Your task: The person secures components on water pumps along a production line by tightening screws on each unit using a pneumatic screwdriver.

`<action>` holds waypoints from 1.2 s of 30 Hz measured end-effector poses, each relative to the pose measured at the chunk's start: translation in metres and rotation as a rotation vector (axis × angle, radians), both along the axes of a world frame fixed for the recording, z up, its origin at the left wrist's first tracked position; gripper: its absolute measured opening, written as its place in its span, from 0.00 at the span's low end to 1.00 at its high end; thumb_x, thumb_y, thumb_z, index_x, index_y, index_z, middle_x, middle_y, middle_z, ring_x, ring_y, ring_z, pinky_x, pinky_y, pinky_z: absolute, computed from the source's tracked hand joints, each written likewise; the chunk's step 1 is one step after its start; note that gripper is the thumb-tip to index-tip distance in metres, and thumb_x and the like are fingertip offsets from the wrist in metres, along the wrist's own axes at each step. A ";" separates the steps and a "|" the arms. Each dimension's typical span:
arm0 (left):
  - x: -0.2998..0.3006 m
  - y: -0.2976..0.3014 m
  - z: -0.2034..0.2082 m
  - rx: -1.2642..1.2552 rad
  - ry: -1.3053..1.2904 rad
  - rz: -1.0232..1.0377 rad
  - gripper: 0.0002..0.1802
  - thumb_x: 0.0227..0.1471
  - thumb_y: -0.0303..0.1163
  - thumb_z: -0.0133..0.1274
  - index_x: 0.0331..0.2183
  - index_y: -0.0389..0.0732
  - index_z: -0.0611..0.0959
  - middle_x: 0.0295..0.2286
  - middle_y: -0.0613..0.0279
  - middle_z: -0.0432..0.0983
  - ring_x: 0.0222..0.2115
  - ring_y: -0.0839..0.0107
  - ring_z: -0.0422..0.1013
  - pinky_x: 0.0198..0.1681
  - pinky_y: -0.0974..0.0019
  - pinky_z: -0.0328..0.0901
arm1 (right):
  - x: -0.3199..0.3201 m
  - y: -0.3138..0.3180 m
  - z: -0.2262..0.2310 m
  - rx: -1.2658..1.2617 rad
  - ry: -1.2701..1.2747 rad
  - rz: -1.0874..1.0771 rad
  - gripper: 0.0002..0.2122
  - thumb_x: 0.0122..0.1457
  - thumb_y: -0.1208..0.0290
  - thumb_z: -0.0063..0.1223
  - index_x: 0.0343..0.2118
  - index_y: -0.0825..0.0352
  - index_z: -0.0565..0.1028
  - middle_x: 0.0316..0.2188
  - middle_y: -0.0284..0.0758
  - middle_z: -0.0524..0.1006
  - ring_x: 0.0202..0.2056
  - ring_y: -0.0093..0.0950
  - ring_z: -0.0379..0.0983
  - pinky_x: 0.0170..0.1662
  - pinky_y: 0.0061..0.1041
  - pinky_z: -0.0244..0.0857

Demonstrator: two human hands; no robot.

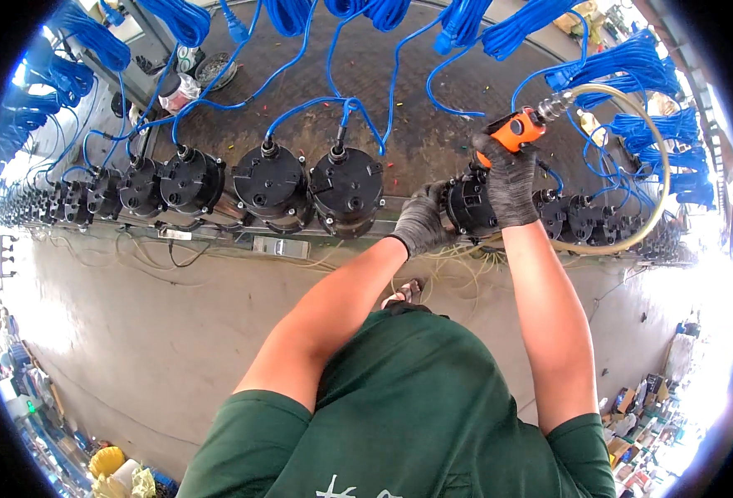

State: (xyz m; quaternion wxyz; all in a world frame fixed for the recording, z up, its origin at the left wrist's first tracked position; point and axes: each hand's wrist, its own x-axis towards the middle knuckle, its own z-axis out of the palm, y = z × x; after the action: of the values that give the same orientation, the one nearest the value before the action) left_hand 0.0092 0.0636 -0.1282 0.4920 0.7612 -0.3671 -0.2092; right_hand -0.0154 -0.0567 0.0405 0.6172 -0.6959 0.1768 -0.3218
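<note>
A dark bench (433, 158) is lined along its near edge with black round housings (348, 187); its top is crossed by blue cables (457, 111) and sprinkled with tiny coloured bits (487, 85) (some red).

Wht lettering (334, 488) on dk grn shirt (408, 390) is cut off at btm edge; no words can be made out.

Strong white light pours in at both side edges, blowing out detail there and leaving a glare patch on the pale floor (175, 332). The bench (433, 141) looks darker, with small glints on the black housings (267, 181). The orange tool (516, 131) is fairly sharp; fisheye distortion bends the outer areas, which soften toward black corners.
</note>
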 end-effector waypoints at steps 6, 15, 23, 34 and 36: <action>0.006 0.005 0.025 0.151 -0.064 -0.045 0.57 0.29 0.44 0.74 0.60 0.40 0.66 0.54 0.44 0.67 0.55 0.46 0.66 0.61 0.52 0.63 | -0.001 -0.011 -0.021 -0.036 0.044 0.205 0.18 0.48 0.78 0.69 0.42 0.63 0.75 0.35 0.26 0.78 0.36 0.20 0.74 0.40 0.23 0.70; 0.011 0.005 0.023 0.184 -0.084 -0.086 0.59 0.27 0.47 0.74 0.61 0.41 0.65 0.54 0.42 0.67 0.55 0.44 0.67 0.59 0.50 0.64 | 0.005 -0.020 -0.020 0.044 0.051 0.224 0.19 0.47 0.78 0.69 0.42 0.62 0.74 0.35 0.25 0.76 0.36 0.21 0.73 0.40 0.23 0.71; 0.017 0.000 0.009 0.147 -0.092 -0.140 0.63 0.22 0.49 0.76 0.61 0.41 0.67 0.55 0.42 0.67 0.55 0.46 0.67 0.59 0.51 0.65 | 0.008 -0.016 -0.021 0.017 -0.001 0.203 0.18 0.46 0.81 0.66 0.40 0.61 0.74 0.33 0.26 0.75 0.34 0.22 0.73 0.38 0.22 0.71; 0.021 0.002 0.008 0.127 -0.095 -0.167 0.44 0.44 0.39 0.66 0.60 0.40 0.66 0.54 0.42 0.64 0.54 0.44 0.66 0.59 0.53 0.64 | 0.005 -0.008 -0.016 0.055 0.051 0.220 0.16 0.48 0.80 0.65 0.38 0.61 0.72 0.32 0.27 0.77 0.33 0.22 0.74 0.37 0.23 0.71; 0.020 0.002 0.009 0.144 -0.092 -0.147 0.42 0.46 0.38 0.64 0.60 0.40 0.66 0.54 0.41 0.64 0.54 0.43 0.67 0.59 0.52 0.64 | 0.004 -0.009 -0.015 0.057 0.095 0.208 0.16 0.48 0.81 0.65 0.39 0.61 0.72 0.32 0.27 0.77 0.33 0.23 0.74 0.36 0.24 0.72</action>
State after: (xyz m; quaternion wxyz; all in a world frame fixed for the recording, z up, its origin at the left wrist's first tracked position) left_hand 0.0291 0.0658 -0.1193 0.4020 0.7742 -0.4285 -0.2354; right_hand -0.0109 -0.0652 0.0255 0.6578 -0.7071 0.1417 -0.2173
